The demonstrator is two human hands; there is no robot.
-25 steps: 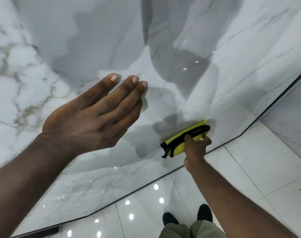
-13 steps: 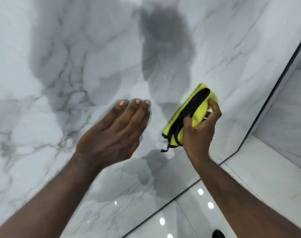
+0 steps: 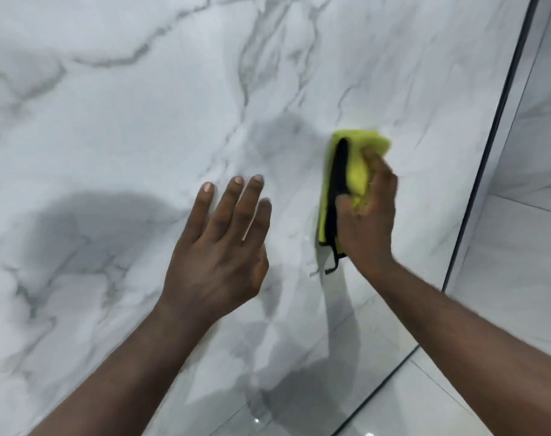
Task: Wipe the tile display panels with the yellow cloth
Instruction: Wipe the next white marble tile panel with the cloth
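The folded yellow cloth [image 3: 356, 171], edged with a black trim [image 3: 338, 184], lies pressed flat against the glossy white marble-look tile display panel [image 3: 142, 121], toward that panel's right side and about mid-height in the view. The right hand [image 3: 367, 215] is clamped on it: the thumb lies across the black trim and the fingers are curled over the yellow fold, pinning the cloth to the tile. The hand and cloth are slightly blurred, which I take for the middle of a wiping stroke. To the left, well apart from the cloth, the left hand [image 3: 224, 247] is spread with straight, relaxed fingers and holds nothing; it is close to the panel face, but whether its fingertips touch the tile I cannot tell. A dark vertical strip [image 3: 494, 152] marks the panel's right edge, and beyond it stands a neighbouring panel [image 3: 538, 152] of similar grey-veined tile, with shiny floor tiles [image 3: 441, 404] at the lower right. As for progress, the surface shows no streaks, dust or wet marks that would separate wiped from unwiped areas, so how much has been covered cannot be read. My judgement is that the work is under way on this one panel near its right edge, with the broad left and upper stretches and the neighbouring panel probably left to do.
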